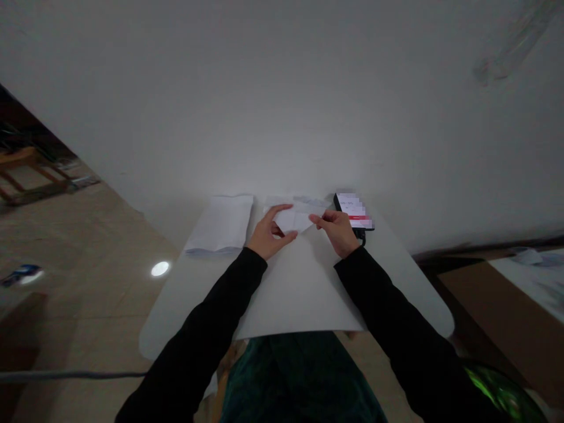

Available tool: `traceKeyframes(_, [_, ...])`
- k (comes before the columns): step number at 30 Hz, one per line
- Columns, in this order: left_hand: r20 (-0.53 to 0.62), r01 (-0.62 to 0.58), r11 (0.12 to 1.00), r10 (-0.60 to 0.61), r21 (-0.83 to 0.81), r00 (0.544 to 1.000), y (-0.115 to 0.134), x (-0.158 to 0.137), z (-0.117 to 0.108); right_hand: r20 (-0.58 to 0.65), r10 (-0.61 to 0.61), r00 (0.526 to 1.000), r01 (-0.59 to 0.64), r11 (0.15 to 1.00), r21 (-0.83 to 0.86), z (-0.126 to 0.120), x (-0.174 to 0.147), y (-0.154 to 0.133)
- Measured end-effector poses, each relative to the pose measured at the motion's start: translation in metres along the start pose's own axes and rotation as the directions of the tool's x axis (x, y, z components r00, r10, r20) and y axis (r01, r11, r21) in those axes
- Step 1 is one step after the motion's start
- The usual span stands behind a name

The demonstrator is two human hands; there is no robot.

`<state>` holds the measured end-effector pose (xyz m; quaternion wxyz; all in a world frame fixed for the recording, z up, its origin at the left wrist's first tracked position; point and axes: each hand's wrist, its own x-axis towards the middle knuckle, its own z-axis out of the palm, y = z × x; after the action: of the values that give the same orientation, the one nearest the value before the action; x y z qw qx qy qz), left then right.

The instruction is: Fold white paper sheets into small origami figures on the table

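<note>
A folded piece of white paper is held up between my two hands over the table. My left hand grips its left side, the thumb at the lower edge and the index finger along the top. At the right corner, my right hand pinches the paper between thumb and fingers. Behind it lies more thin white or clear material, too faint to name. Left of my left hand rests a stack of white paper sheets.
A lit phone with a cable plugged in lies beyond my right hand. The white table stands against a pale wall. A cardboard piece is at the lower right, a wooden stool at the far left.
</note>
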<state>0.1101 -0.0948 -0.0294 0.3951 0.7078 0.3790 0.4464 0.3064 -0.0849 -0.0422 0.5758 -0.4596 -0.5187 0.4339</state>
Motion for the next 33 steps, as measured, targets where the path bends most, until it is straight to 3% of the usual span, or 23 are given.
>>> traceKeyframes(4, [0.081,0.026,0.999,-0.027,0.02,0.996,-0.003,0.002,-0.015,0.063,0.016,0.998,-0.018,0.999,0.043,-0.011,0.007,-0.004])
traceKeyframes(7, [0.053,-0.011,0.998,0.015,-0.064,0.999,-0.005,0.005,-0.02,0.076,0.027,0.997,-0.035,0.994,0.108,-0.014,0.009,-0.005])
traceKeyframes(12, [-0.028,-0.087,0.97,0.083,-0.226,0.996,-0.009,0.009,-0.018,0.023,-0.045,0.999,0.041,0.987,0.152,-0.012,0.007,-0.008])
traceKeyframes(21, [-0.069,-0.151,0.979,0.142,-0.137,0.987,-0.003,0.007,-0.021,0.094,-0.187,0.978,0.175,0.977,0.121,-0.01,0.004,-0.021])
traceKeyframes(33, [-0.034,-0.016,0.987,0.011,-0.16,0.999,-0.005,0.006,-0.035,0.216,-0.149,0.965,0.125,0.985,0.121,-0.017,0.009,-0.015])
